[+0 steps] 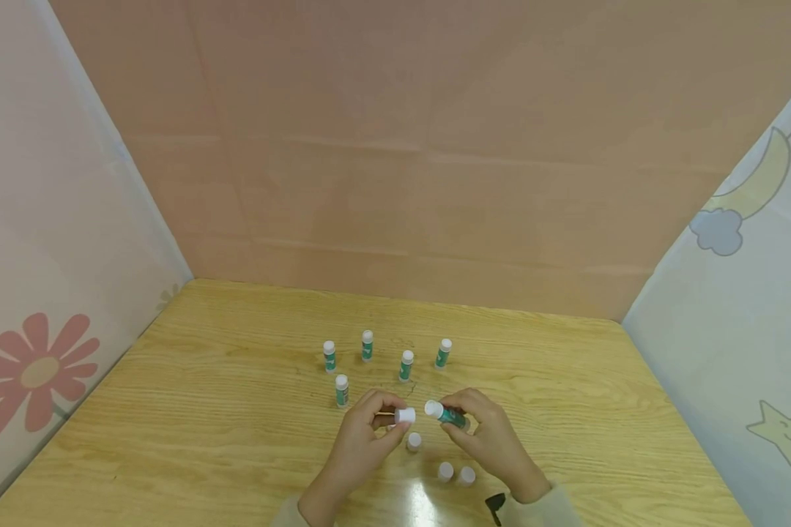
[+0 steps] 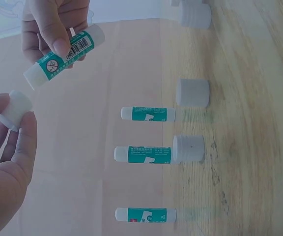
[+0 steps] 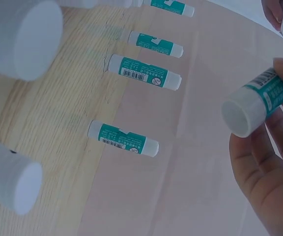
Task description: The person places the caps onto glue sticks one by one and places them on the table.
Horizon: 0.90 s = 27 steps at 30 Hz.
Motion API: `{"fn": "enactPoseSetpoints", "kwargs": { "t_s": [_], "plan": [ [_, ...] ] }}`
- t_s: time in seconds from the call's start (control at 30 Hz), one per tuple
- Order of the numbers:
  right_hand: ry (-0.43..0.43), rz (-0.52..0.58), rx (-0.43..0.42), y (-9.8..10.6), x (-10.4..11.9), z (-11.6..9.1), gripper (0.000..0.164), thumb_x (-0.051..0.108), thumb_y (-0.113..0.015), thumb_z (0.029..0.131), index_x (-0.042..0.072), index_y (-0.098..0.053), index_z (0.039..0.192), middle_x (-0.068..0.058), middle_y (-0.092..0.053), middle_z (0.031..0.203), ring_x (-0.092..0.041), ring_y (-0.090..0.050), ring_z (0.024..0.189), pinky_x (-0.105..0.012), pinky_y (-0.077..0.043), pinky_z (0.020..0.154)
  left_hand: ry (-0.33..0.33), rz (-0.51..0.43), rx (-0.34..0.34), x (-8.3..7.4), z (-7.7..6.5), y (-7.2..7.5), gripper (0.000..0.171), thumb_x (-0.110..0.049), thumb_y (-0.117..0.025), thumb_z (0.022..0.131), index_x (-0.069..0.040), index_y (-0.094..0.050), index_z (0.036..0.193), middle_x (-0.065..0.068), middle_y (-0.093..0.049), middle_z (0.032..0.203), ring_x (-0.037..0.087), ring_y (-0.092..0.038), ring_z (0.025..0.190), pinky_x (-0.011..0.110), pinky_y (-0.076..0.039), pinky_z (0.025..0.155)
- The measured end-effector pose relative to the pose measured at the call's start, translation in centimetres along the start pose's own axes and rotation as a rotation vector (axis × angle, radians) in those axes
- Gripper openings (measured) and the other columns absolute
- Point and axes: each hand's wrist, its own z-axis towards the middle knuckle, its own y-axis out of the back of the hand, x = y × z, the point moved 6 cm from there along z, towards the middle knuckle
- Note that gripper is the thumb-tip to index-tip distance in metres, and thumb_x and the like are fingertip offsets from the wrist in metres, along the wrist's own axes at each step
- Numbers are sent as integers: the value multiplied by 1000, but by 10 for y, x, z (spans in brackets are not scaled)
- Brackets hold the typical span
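Observation:
My left hand [image 1: 362, 437] pinches a small white cap [image 1: 406, 415] between thumb and fingers. Facing it a short gap away, my right hand [image 1: 492, 433] grips a green-labelled glue stick [image 1: 452, 417], tilted with one white end toward the cap. In the right wrist view that end of the glue stick [image 3: 242, 115] is uncapped and shows a round rim. Below the hands, a white cap [image 1: 414, 442] stands on the table, with two more white caps [image 1: 445, 472] nearer the right forearm.
Several green glue sticks [image 1: 406, 366] stand upright on the wooden table [image 1: 224, 410] beyond the hands, one glue stick [image 1: 342, 392] close to the left hand. A small black object [image 1: 495, 502] lies by the right sleeve. A plain backdrop [image 1: 402, 183] rises behind the table.

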Motion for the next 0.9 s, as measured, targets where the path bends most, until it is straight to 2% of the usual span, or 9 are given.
{"fn": "enactPoseSetpoints", "kwargs": {
  "t_s": [0.7, 0.9],
  "plan": [
    [-17, 57, 14, -2, 4, 1, 32, -7, -69, 62, 3, -58, 91, 1, -56, 86, -10, -51, 74, -21, -46, 64, 25, -6, -5, 1, 1, -1, 16, -7, -61, 80, -2, -54, 93, 6, -52, 94, 19, -53, 87, 22, -45, 77],
    [-25, 59, 18, -4, 4, 1, 32, -7, -69, 62, 4, -59, 91, 1, -57, 86, -10, -51, 74, -21, -46, 64, 10, -18, -7, 1, 1, -2, 16, -7, -61, 79, -2, -54, 92, 6, -52, 93, 19, -54, 86, 23, -46, 76]
  ]
}}
